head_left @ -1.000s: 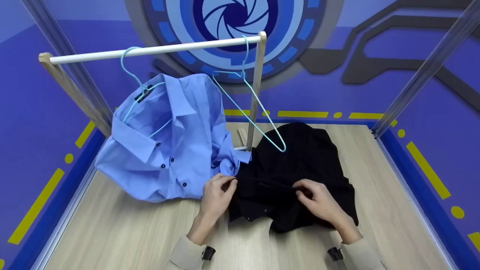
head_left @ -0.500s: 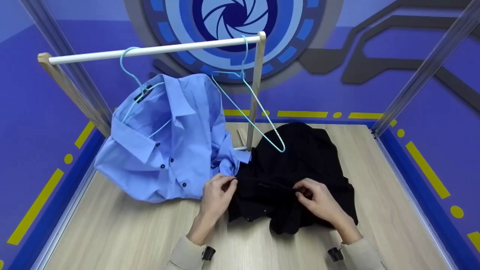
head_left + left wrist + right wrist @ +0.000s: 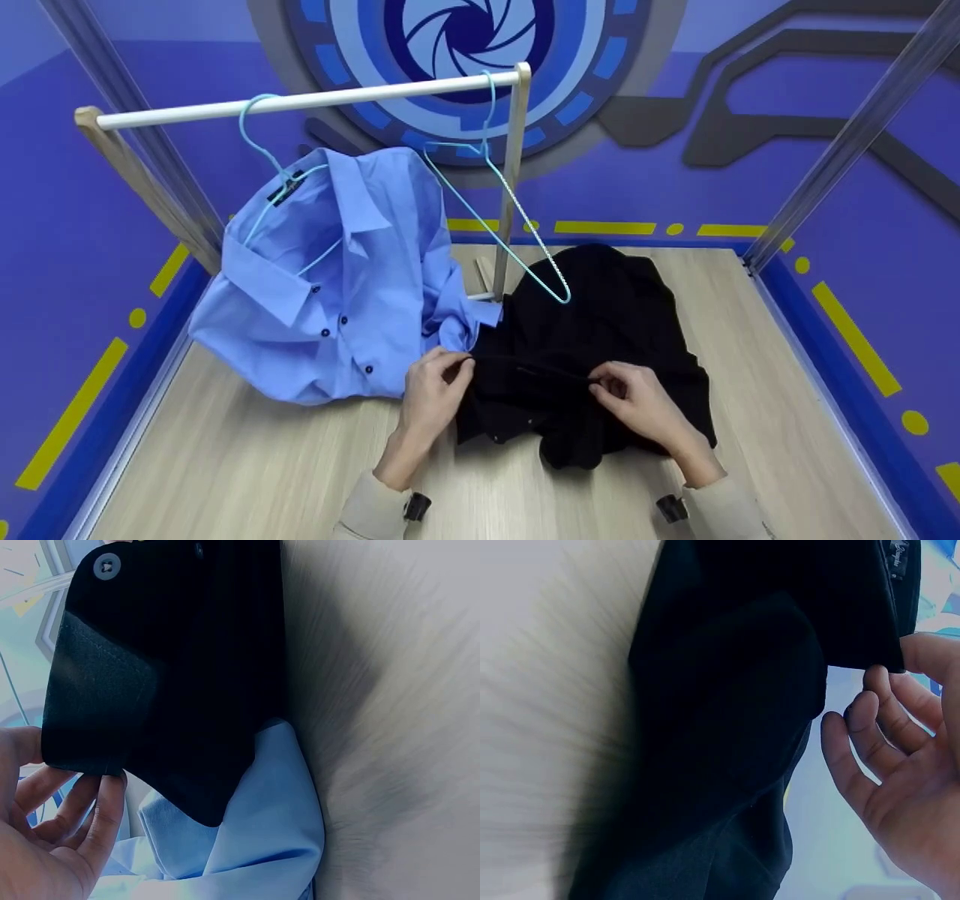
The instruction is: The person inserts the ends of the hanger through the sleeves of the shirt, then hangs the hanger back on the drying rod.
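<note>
A black shirt (image 3: 600,315) lies bunched on the wooden table, its collar lifted between both hands. My left hand (image 3: 433,394) pinches one end of the collar; in the left wrist view a button (image 3: 107,566) shows on the dark cloth above the fingers (image 3: 105,814). With thumb and fingertips, my right hand (image 3: 637,401) pinches the opposite collar corner, and the right wrist view shows a neck label (image 3: 898,556) close by. A blue shirt (image 3: 382,300) hangs on a hanger (image 3: 259,142) just left of the left hand.
A rack with a white rail (image 3: 360,95) and wooden posts stands at the back left. From its right end hangs a bare light-blue hanger (image 3: 529,217), its lower corner over the black shirt. Printed panels with metal corner posts (image 3: 855,142) enclose the table (image 3: 247,465).
My right hand has shifted very slightly with the collar corner, and the lower front fold of the black shirt has settled a little. Otherwise the scene is the same.
</note>
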{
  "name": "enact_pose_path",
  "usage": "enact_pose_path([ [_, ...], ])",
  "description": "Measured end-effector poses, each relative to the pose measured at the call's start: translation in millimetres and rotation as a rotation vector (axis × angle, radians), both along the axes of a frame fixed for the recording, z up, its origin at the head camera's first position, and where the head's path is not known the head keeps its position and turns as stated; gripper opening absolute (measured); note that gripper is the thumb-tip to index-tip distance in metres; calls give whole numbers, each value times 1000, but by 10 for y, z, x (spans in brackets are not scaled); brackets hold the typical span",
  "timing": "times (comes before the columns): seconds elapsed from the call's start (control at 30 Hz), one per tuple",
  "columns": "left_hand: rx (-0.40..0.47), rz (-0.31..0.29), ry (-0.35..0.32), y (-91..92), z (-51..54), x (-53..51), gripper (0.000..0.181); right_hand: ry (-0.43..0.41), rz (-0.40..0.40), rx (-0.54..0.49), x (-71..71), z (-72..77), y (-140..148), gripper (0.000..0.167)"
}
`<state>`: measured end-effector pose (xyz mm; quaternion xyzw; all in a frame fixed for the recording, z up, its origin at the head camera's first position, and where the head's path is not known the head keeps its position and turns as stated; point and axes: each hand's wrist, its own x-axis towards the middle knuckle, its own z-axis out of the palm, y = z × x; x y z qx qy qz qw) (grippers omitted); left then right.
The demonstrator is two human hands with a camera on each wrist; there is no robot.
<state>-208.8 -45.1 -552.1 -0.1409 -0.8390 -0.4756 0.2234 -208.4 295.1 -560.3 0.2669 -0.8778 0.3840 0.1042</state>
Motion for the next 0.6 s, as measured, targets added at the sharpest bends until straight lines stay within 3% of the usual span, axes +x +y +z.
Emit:
enact_pose_path([
  [0.6, -66, 11, -22, -63, -39, -16, 6, 54, -23, -13, -7, 39, -6, 18],
])
